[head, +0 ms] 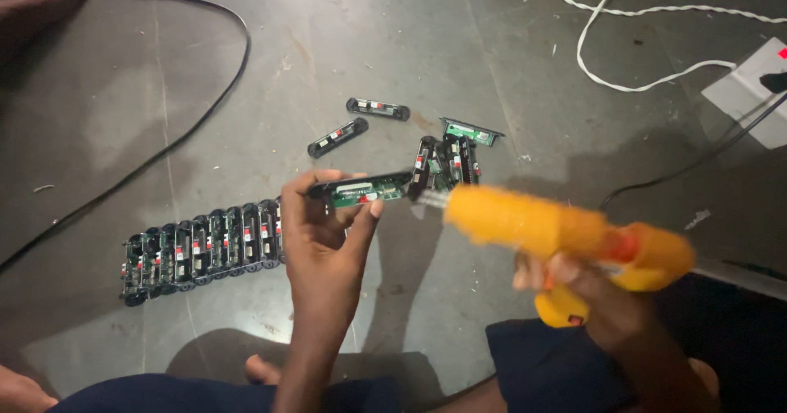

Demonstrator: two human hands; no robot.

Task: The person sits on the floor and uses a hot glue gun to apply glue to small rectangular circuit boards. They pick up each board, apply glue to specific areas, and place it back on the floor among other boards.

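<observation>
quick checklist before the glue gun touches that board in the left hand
1. Board gripped: ok. The left hand pinches the small green circuit board with a black front strip by its edges.
2. Gun held: ok. The right hand wraps the handle of the orange and yellow plastic glue gun.
3. Nozzle aimed: ok. The tip points at the board's right end, close by; whether it touches is blurred.
4. Glue flowing: cannot tell, the gun is motion-blurred.
5. Fingers away from the tip: ok. They sit at the board's left and lower edge.
6. Path beside the board: not ok. The loose pile of similar boards lies right behind the nozzle.
</observation>
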